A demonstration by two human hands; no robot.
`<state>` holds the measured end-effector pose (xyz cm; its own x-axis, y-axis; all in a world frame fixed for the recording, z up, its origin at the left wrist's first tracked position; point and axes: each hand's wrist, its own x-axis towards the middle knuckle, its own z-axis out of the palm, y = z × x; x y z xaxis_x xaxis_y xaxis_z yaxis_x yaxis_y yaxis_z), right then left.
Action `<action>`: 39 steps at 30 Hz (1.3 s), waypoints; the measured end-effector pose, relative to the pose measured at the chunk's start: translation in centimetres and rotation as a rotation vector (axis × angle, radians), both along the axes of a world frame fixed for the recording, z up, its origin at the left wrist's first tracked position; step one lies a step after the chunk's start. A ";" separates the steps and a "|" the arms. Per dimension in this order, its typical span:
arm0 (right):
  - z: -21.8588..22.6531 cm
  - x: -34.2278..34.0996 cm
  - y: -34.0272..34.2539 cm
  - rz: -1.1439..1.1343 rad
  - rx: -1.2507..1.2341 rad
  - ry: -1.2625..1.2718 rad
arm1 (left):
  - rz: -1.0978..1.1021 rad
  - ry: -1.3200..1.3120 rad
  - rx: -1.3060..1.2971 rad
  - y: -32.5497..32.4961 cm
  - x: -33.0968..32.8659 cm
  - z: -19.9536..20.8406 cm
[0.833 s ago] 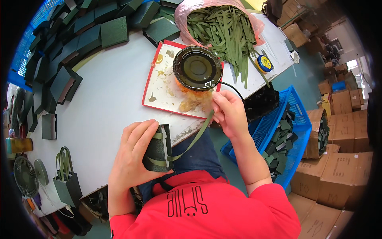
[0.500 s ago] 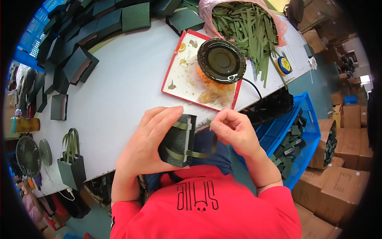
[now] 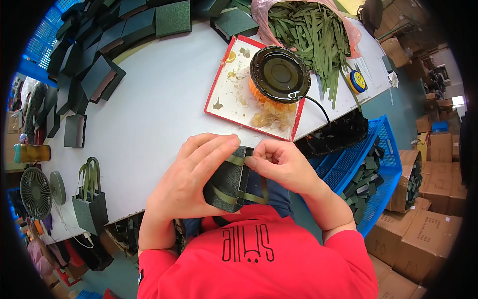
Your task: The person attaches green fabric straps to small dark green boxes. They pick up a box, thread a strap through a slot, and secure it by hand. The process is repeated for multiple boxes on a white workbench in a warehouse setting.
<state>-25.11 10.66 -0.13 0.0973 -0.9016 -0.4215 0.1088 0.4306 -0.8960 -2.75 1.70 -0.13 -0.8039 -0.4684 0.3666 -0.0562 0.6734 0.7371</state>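
Observation:
My left hand (image 3: 184,174) is wrapped around a small dark green gift box (image 3: 226,182), tilted on its side just above my lap with its open end to the right. An olive ribbon (image 3: 257,198) crosses the side of the box and loops out past the opening. At the upper corner of that opening, my right hand (image 3: 285,168) pinches the ribbon's end against the rim. The fingertips hide exactly how the end sits there. On the table's left edge stands a similar green box with upright ribbon handles (image 3: 90,202).
A round pot of dark liquid (image 3: 280,74) stands on a stained, red-rimmed board (image 3: 219,97). Behind it is a pink bag of cut ribbons (image 3: 313,40). Dark green boxes (image 3: 139,25) line the far left. A blue crate (image 3: 383,192) sits right, a small fan (image 3: 36,193) left.
My right hand has moved left with the ribbon's end, from beside the box to its open rim. The ribbon loop now bends back to the box. My left hand keeps its hold.

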 end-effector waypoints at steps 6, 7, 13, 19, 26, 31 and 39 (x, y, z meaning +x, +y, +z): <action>-1.8 -0.4 -0.3 0.125 -0.084 0.179 | -0.051 -0.118 -0.184 0.1 -0.4 1.0; -2.2 -0.6 -0.3 0.137 -0.069 0.157 | -0.052 -0.128 -0.191 0.1 -0.4 1.0; -0.8 -0.4 -0.5 0.025 -0.046 -0.030 | 0.017 -0.107 -0.169 -0.2 -0.1 0.2; -3.3 -2.1 0.4 -0.583 -0.308 -0.182 | 0.068 -0.065 -0.053 -0.4 0.7 0.1; -2.7 -0.3 0.8 -0.624 -0.430 0.022 | 0.061 -0.052 -0.063 -0.6 0.9 0.3; -1.3 0.9 0.7 -0.331 -0.338 0.051 | 0.045 -0.085 -0.072 -0.3 0.7 0.6; -2.4 1.6 0.6 -0.481 -0.652 0.288 | 0.053 -0.103 -0.071 -0.1 0.8 0.7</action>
<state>-23.49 11.21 -2.52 -0.3888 -0.8879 0.2459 -0.1225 -0.2147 -0.9690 -1.96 1.62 0.52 -0.8137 -0.4867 0.3177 -0.1656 0.7181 0.6760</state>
